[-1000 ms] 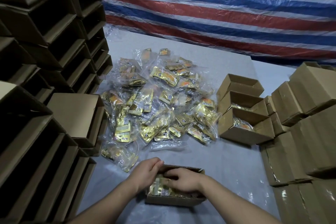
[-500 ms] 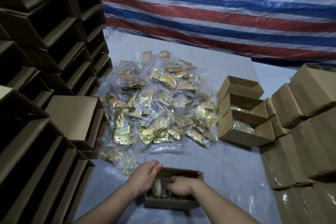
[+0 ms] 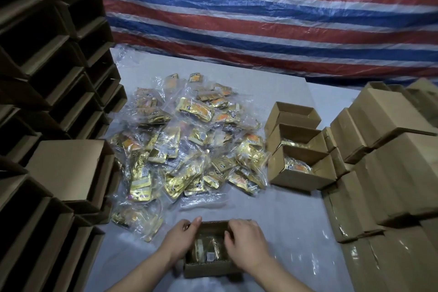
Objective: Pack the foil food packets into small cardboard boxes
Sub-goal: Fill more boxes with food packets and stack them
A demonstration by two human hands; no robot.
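A small open cardboard box (image 3: 208,268) stands on the grey sheet at the bottom centre. A foil packet in clear wrap (image 3: 205,250) lies inside it. My left hand (image 3: 181,237) holds the box's left wall, thumb up at the far left corner. My right hand (image 3: 246,242) grips the right wall, with its thumb curled inside over the packet. Beyond the box lies a big pile of gold foil packets (image 3: 189,149) in clear bags.
Three open boxes (image 3: 301,178), two with packets inside, stand in a row right of the pile. Shut boxes (image 3: 391,173) are stacked along the right. Empty open boxes (image 3: 47,78) tower on the left, with one lower box (image 3: 68,168) beside the pile. A striped tarp (image 3: 260,19) hangs behind.
My right hand has come off the packet in the box's middle and moved to the right wall. My left hand stays on the left wall. The packet now lies lower in the box.
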